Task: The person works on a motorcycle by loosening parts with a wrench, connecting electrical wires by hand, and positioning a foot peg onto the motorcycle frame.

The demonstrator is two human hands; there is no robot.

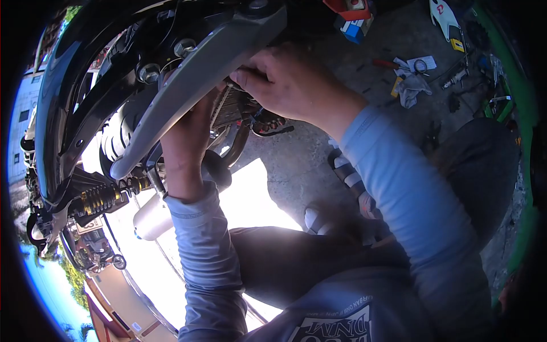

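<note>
A motorcycle fills the left side, with a long grey bar [199, 74] slanting across its frame. My left hand [187, 147] reaches up behind that bar, and its fingers are mostly hidden there. Close by, my right hand [288, 82] is at the bar's lower edge with its fingers curled in a pinch. Whatever those fingers hold is too small or too covered to make out. Just below both hands is a dark ribbed engine part [227, 108].
A yellow-coil shock absorber [101, 201] and a silver exhaust muffler [154, 219] are at lower left. On the concrete floor lie a red-handled tool [385, 64], a grey rag [414, 91] and a blue box [354, 31]. A green edge [521, 233] runs down the right.
</note>
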